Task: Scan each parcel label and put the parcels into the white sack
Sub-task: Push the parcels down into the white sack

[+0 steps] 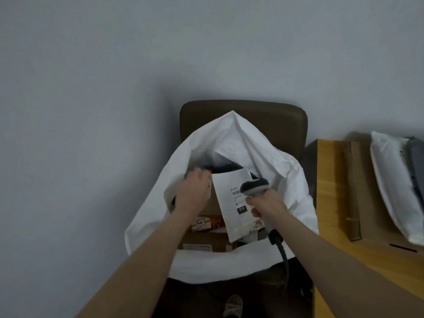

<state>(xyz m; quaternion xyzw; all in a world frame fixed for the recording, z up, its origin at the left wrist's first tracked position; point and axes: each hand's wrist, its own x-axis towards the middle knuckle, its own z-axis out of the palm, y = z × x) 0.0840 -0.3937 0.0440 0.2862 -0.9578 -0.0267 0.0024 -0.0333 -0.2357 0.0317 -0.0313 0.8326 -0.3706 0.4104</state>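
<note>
Scanner [253, 188] gripped in right hand [263, 205] over the white parcel [231, 203] in the white sack [286, 180]; left hand [191, 191] inside too, grip unclear.

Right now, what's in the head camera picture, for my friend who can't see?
A right hand holds a scanner over a labelled white parcel in an open white sack against a chair; the left hand reaches in. More parcels lie on the table beside.

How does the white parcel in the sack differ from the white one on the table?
The sack parcel looks thin, its 010 label facing up; the table parcel looks puffier and shows no label. The first is inside the white sack, the second outside on the table. Both are white mailers.
</note>
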